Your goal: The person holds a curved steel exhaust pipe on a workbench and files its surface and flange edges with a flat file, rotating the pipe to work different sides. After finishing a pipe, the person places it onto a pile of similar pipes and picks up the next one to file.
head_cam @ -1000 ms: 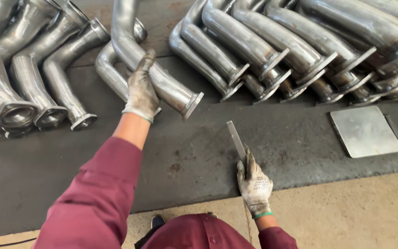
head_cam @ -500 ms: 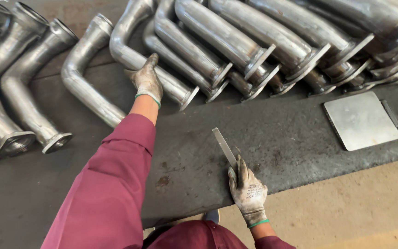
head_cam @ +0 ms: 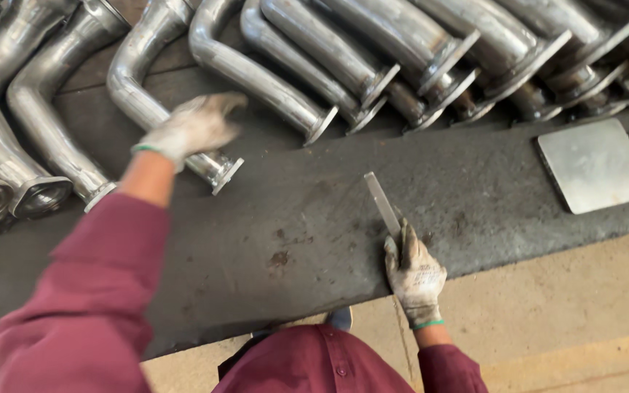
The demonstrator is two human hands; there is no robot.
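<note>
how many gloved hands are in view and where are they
2. The left hand is over a bent metal pipe on the dark table. The right hand rests at the table's near edge, holding a flat metal strip.

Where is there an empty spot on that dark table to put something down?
The dark table is bare between the left hand and the flat metal strip under the right hand, and again between that strip and the square metal plate. The back is crowded with bent steel pipes, side by side.
</note>
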